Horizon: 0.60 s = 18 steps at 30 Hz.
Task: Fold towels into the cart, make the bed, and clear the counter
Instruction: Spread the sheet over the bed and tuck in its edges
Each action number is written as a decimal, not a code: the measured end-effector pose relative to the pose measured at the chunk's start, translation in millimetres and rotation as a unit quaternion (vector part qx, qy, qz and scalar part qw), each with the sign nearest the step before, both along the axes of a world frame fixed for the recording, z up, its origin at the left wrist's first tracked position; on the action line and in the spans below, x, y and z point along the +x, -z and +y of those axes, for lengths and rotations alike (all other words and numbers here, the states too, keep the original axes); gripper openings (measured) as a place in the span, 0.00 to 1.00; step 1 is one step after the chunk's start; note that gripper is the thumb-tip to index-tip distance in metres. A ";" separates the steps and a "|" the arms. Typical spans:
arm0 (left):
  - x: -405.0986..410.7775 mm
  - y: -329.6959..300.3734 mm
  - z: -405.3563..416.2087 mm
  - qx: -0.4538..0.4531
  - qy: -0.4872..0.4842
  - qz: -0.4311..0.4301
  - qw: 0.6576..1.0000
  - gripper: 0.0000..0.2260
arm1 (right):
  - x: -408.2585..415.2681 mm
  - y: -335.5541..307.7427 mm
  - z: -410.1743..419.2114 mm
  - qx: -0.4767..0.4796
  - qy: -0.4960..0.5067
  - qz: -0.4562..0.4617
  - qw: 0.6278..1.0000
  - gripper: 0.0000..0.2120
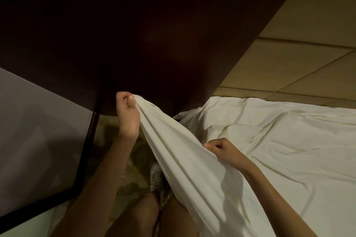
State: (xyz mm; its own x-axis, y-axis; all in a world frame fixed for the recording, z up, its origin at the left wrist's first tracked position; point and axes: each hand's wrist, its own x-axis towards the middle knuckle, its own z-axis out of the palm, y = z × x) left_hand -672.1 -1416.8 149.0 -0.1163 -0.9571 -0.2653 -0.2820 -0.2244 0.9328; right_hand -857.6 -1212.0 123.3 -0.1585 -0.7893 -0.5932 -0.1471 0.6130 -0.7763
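**Bed Still Being Made**

The left hand [126, 113] was curled tight round a bunched end of the white sheet [173, 150], holding it up near the dark headboard [134, 34]. The right hand [221, 152] pinched the same sheet lower down, fingers curled. The rest of the sheet lay wrinkled across the bed [289, 140]. So the bed looked only partly made. No towels, cart or bench showed, so I could not tell about those jobs.

Headboard [134, 34] behind; bed [289, 140] right of it
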 end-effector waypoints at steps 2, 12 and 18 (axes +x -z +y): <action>-1.0 2.9 0.1 0.013 0.000 0.007 1.000 0.03 | -0.5 -5.0 2.8 0.005 0.024 -0.021 0.999 0.19; -6.9 3.1 5.2 -0.002 0.020 0.011 1.000 0.03 | -3.5 8.8 30.7 0.081 0.038 0.005 0.996 0.12; -3.8 -0.1 1.4 -0.031 0.014 0.017 0.999 0.02 | -1.5 36.5 62.3 0.135 0.037 0.068 0.988 0.15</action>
